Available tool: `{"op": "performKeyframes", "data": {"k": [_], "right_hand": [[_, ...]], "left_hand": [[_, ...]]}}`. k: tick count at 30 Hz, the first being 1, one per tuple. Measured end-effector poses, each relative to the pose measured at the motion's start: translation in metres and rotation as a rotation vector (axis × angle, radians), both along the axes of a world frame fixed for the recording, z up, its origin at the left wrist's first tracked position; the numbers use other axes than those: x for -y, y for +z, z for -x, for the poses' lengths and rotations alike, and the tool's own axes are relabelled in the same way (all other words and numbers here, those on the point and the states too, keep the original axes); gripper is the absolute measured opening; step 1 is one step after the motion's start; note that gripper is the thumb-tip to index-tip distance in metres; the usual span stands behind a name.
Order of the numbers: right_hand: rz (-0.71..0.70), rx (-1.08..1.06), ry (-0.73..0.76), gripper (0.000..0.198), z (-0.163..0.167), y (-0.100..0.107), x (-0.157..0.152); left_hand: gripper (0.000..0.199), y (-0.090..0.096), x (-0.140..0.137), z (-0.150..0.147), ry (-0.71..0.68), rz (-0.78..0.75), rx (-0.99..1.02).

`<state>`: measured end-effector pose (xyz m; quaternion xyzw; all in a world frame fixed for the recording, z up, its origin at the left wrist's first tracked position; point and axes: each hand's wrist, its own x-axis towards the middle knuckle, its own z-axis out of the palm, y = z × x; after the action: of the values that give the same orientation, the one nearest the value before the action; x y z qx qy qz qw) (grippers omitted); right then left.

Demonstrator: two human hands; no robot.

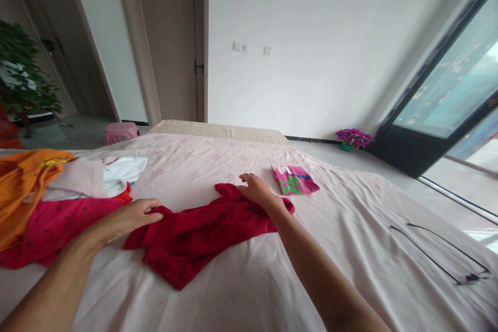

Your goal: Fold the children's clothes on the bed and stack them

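Observation:
A dark red garment, crumpled and spread sideways, lies on the pale sheet in front of me. My left hand is at its left end, thumb and fingers closed on the raised edge of the cloth. Over the garment's far right part, my right hand has its fingers slightly bent and apart, with no cloth visible between them; its wrist and forearm hide some of the garment. Just beyond the right hand sits a folded pink piece of clothing with green and blue print.
Left of me is a heap of clothes: an orange garment, a white one and a dotted pink one. Eyeglasses lie on the bed sheet at right. A pink stool and potted purple flowers stand beyond the bed.

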<state>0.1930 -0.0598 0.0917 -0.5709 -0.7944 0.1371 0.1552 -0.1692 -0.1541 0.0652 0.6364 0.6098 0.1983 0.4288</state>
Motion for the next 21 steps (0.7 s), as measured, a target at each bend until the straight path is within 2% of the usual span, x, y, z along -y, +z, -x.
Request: {"op": "performKeyframes", "data": {"k": [3,5,7,9,11,13,14,17,21], "right_hand": [[0.124,0.047,-0.011,0.053,0.021,-0.015,-0.011],[0.144,0.049,-0.015,0.042,0.028,-0.023,-0.016],[0.091,-0.026,-0.046,0.023,0.026,-0.024,-0.02],[0.023,-0.299,-0.119,0.017,0.018,-0.017,-0.026],[-0.026,-0.749,-0.208,0.019,0.004,-0.002,-0.034],[-0.036,-1.112,-0.237,0.016,-0.01,0.015,-0.039],[-0.031,-1.212,-0.241,0.016,-0.016,0.023,-0.04],[-0.006,-1.326,-0.235,0.018,-0.024,0.037,-0.034],[-0.043,-1.407,-0.221,0.019,-0.024,0.041,-0.013]], "left_hand": [[0.046,0.007,0.001,0.005,0.087,-0.086,0.059],[0.049,0.011,0.003,0.007,0.168,-0.128,0.132],[0.051,0.014,0.003,0.008,0.242,-0.166,0.201],[0.051,0.014,0.001,0.008,0.301,-0.23,0.266],[0.052,0.014,-0.003,0.008,0.358,-0.326,0.291],[0.055,0.013,-0.007,0.006,0.405,-0.422,0.244],[0.056,0.012,-0.009,0.004,0.413,-0.45,0.211],[0.055,0.012,-0.012,-0.006,0.344,-0.433,0.175],[0.052,0.016,-0.007,-0.019,0.209,-0.325,0.183]]}}
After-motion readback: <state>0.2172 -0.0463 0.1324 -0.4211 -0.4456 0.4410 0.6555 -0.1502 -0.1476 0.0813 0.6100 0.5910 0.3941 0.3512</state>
